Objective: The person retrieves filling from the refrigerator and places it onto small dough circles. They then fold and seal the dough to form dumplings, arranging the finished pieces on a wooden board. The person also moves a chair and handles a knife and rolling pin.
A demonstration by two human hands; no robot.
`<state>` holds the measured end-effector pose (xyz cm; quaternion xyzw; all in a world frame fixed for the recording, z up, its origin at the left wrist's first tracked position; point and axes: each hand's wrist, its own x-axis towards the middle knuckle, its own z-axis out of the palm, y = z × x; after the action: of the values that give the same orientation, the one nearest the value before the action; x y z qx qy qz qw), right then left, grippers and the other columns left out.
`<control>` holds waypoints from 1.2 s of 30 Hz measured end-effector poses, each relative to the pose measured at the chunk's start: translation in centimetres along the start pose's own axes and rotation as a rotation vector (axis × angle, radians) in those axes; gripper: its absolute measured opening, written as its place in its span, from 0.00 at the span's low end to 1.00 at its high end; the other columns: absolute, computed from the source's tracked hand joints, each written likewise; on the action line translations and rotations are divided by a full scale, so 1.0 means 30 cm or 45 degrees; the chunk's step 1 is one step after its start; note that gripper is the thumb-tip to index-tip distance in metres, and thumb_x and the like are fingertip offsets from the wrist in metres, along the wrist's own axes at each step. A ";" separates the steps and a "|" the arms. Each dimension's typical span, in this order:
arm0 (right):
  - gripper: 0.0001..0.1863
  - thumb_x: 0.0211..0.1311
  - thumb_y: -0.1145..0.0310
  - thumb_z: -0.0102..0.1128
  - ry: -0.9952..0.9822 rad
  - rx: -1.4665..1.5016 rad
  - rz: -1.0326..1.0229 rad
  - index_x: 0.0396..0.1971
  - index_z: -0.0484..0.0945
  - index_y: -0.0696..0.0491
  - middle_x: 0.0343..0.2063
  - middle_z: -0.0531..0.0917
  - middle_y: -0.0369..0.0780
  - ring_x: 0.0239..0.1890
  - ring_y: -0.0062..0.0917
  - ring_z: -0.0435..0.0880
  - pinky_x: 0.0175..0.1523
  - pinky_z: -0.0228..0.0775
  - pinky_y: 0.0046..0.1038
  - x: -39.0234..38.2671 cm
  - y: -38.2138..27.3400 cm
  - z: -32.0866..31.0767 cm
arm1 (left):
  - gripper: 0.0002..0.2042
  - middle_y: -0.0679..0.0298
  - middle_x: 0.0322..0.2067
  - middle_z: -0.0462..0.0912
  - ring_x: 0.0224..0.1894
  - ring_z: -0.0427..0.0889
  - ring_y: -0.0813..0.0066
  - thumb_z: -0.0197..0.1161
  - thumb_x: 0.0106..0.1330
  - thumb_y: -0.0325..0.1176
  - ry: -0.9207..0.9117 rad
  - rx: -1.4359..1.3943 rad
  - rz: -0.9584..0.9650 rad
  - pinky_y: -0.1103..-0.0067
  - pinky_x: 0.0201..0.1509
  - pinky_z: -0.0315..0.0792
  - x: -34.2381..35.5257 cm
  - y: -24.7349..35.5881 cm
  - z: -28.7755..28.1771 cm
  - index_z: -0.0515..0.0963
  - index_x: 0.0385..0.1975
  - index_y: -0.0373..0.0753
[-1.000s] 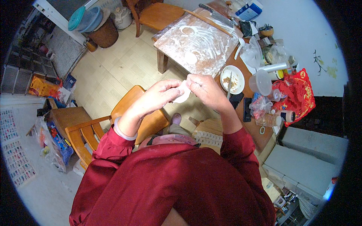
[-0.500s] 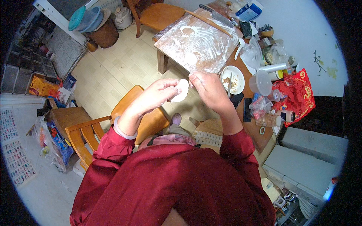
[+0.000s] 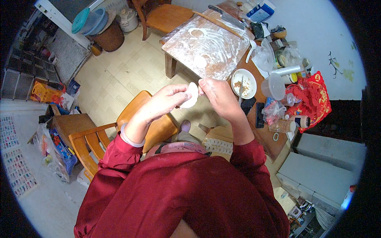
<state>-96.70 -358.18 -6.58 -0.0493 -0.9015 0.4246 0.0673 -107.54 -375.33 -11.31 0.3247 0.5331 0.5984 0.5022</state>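
My left hand is closed on a thin white dumpling wrapper, pinching it between thumb and fingers. At its right edge is my right hand, with thumb and fingers pressed together; whether it grips the rim is unclear. Ahead, a round wrapper lies on the floured board. Right of my right hand stands a white bowl with a little crumbly filling and a slim utensil leaning in it. Below, partly hidden by my right arm, rows of pale dumplings rest on a round wooden surface.
A rolling pin and a cleaver lie across the board's far side. Beside them are a white spoon, a clear tub, jars and a red bag. A wooden chair stands at left.
My right hand has shifted very slightly at the wrapper's edge. The wrapper stays in my left hand, turned a little more edge-on.
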 end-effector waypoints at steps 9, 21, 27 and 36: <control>0.19 0.71 0.60 0.44 -0.038 -0.152 0.124 0.29 0.75 0.60 0.26 0.78 0.53 0.33 0.51 0.78 0.38 0.69 0.42 -0.028 -0.017 0.027 | 0.11 0.76 0.26 0.71 0.30 0.66 0.87 0.53 0.70 0.38 0.021 0.064 0.026 0.84 0.35 0.63 -0.001 0.013 0.013 0.78 0.39 0.37; 0.19 0.71 0.60 0.44 -0.003 -0.069 0.257 0.30 0.77 0.61 0.29 0.81 0.53 0.33 0.48 0.80 0.40 0.70 0.39 -0.038 -0.040 0.039 | 0.12 0.72 0.32 0.78 0.32 0.72 0.85 0.53 0.71 0.36 0.145 -0.078 0.047 0.84 0.37 0.68 0.019 -0.037 0.019 0.77 0.44 0.35; 0.19 0.71 0.60 0.45 0.035 0.003 0.272 0.30 0.76 0.61 0.29 0.81 0.53 0.33 0.47 0.80 0.40 0.70 0.40 -0.058 -0.048 0.036 | 0.11 0.71 0.31 0.78 0.31 0.73 0.85 0.52 0.71 0.36 0.231 -0.166 0.121 0.85 0.35 0.69 0.023 -0.052 0.030 0.77 0.40 0.35; 0.18 0.71 0.61 0.45 -0.022 0.043 0.290 0.31 0.78 0.59 0.25 0.81 0.47 0.28 0.37 0.79 0.35 0.70 0.34 -0.045 -0.045 0.058 | 0.09 0.71 0.29 0.77 0.29 0.72 0.85 0.52 0.71 0.33 0.262 -0.220 0.169 0.85 0.33 0.68 0.020 -0.053 0.035 0.76 0.39 0.36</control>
<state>-95.71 -360.56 -6.75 -0.1467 -0.8834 0.4449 0.0118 -106.34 -374.55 -12.70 0.2519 0.5054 0.7042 0.4304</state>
